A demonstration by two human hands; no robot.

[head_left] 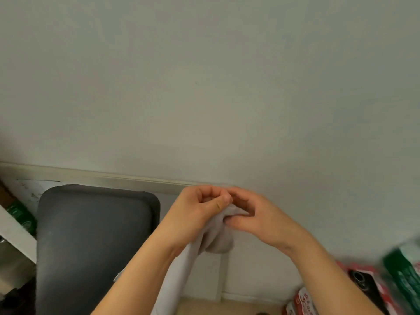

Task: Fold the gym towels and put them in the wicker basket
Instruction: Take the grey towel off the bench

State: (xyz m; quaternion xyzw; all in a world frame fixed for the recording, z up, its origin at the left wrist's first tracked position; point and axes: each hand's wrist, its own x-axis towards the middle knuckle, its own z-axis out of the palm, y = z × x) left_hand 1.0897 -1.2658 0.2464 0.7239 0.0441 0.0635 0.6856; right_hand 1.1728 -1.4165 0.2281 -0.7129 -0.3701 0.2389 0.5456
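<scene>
A light grey gym towel [213,237] hangs in the air in front of a pale wall, bunched at the top and trailing down between my forearms to the frame's bottom edge. My left hand [200,208] pinches its top edge with thumb and curled fingers. My right hand [252,217] grips the same top edge right beside it, thumb under the cloth, the two hands touching. The wicker basket is not in view.
A dark grey padded bench [95,242] stands at the lower left below a pale ledge [113,176]. Green packaging [21,217] sits at the far left. Red, white and green packages [372,289] crowd the lower right corner on the wooden floor [227,306].
</scene>
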